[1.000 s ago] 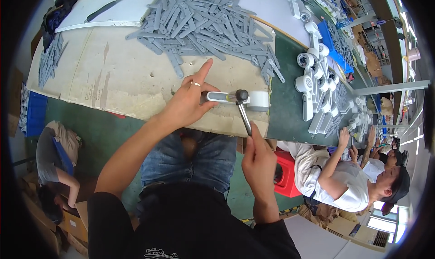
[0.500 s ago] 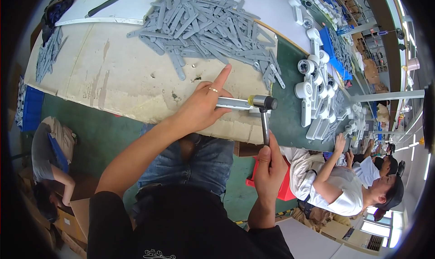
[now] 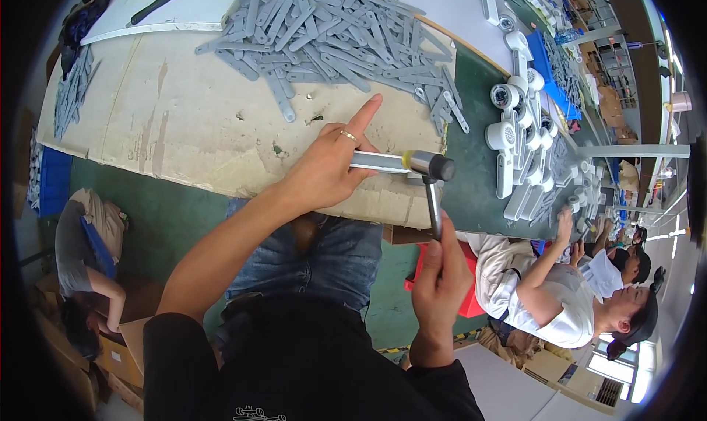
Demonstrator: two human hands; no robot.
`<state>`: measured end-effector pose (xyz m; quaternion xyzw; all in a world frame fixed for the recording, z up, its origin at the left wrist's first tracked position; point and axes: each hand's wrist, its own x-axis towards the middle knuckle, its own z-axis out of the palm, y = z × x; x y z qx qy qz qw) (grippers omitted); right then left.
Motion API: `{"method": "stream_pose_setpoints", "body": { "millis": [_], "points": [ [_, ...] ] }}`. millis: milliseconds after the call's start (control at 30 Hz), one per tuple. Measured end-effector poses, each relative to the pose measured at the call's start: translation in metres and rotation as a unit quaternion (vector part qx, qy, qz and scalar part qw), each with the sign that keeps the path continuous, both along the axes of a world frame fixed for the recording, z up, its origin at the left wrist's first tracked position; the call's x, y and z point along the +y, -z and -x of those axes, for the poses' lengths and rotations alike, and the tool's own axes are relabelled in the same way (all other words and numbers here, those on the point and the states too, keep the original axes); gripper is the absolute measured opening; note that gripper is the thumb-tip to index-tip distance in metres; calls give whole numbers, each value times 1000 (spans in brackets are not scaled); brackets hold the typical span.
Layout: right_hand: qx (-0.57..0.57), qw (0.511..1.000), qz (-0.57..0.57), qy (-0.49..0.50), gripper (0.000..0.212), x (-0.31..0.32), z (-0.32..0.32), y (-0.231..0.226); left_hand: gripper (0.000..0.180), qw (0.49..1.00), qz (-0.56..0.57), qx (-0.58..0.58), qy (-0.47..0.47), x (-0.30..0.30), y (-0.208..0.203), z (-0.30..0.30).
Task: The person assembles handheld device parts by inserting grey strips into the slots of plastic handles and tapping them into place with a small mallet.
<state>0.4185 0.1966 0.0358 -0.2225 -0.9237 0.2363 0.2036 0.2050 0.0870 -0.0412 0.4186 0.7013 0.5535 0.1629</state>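
My left hand (image 3: 324, 167) grips a light grey and white handle-like plastic part (image 3: 381, 162) near the front edge of the cardboard-covered table (image 3: 199, 119). Its index finger points out straight, away from me. My right hand (image 3: 443, 277) is closed round the metal shaft of a small mallet (image 3: 434, 207). The mallet's head, with one black face and one yellow face, lies at the right end of the part; the yellow face seems to touch it. Beyond my left hand spreads a large heap of flat grey plastic strips (image 3: 317, 34).
More grey strips (image 3: 74, 97) lie at the table's left. A dark-handled tool (image 3: 158, 5) rests on a white board at the back. White round-headed devices (image 3: 508, 134) cover the green surface at right, near a blue bin (image 3: 549, 67). A person in white (image 3: 552, 303) works at right; another (image 3: 81, 259) bends at left.
The picture has shifted slightly. Both hands keep their holds, and the mallet head stays at the end of the part. The person at right has moved an arm a little.
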Motion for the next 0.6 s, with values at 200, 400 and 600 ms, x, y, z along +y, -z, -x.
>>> {"method": "stream_pose_setpoints", "body": {
  "millis": [200,400,600],
  "points": [
    [-40,999,13,16,39,0,-1,-18,105,1000,-17,13,-5,-2,4,0],
    [-104,994,-23,2,40,2,9,7,105,1000,3,11,-5,-4,4,1],
    [-87,996,2,1,39,3,6,9,109,996,9,-79,-42,-15,3,-1]
  ]
}}
